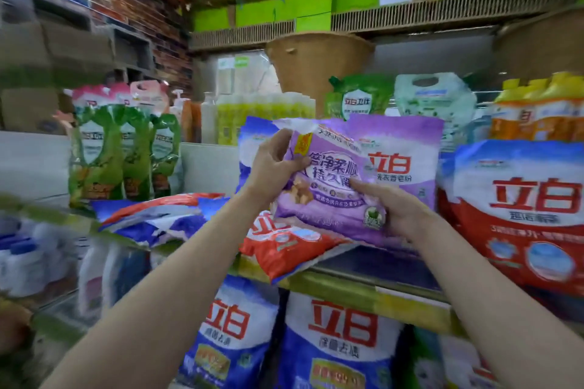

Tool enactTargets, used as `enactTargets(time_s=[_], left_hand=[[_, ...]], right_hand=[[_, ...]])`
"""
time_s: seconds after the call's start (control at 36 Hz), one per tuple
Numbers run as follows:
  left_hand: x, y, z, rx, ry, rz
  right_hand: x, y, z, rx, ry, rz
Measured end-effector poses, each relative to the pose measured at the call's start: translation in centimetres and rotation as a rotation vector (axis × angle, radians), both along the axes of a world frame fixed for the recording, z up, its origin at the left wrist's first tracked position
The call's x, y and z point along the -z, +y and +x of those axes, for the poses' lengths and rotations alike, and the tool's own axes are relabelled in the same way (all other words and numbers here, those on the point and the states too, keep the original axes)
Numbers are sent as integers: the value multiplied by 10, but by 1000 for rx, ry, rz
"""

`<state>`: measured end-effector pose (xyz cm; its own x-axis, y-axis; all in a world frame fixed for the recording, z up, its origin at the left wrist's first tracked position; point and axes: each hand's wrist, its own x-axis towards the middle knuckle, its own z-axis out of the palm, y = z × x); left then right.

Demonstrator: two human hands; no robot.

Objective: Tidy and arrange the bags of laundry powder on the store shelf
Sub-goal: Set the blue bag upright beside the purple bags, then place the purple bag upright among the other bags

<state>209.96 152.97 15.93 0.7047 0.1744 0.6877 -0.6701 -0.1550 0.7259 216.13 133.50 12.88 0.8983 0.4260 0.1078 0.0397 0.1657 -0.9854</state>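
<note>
Both hands grip a purple bag of laundry powder (328, 186): the left hand (271, 167) pinches its upper left edge, the right hand (395, 211) curls under its lower right corner. The bag is held up in front of an upright purple bag (407, 161) and just above a red bag (284, 246) lying flat and jutting past the yellow shelf edge (363, 290). Set down carelessly, the held bag could nudge that overhanging red bag off the shelf, or topple forward itself.

I count two purple bags (363, 180), three green pouches (126, 155), and two blue bags (284, 341) on the lower shelf.
</note>
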Motion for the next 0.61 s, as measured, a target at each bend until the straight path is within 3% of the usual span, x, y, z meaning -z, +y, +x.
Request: enactTargets(time_s=[0.14,0.22,0.39,0.5,0.61], left_hand=[[18,-35,35,-53,49,52],[40,-57,57,-46,117,83],[72,-81,88,-51,384,242],[75,-78,109,-85,433,345],[65,-85,79,-212,455,486]], right_hand=[[-6,-45,-20,367,-404,59],[0,-67,-21,494,-523,-58],[41,-100,0,646,-425,-416],[38,-98,-10,682,-413,-513],[37,-95,-16,709,-447,-597]])
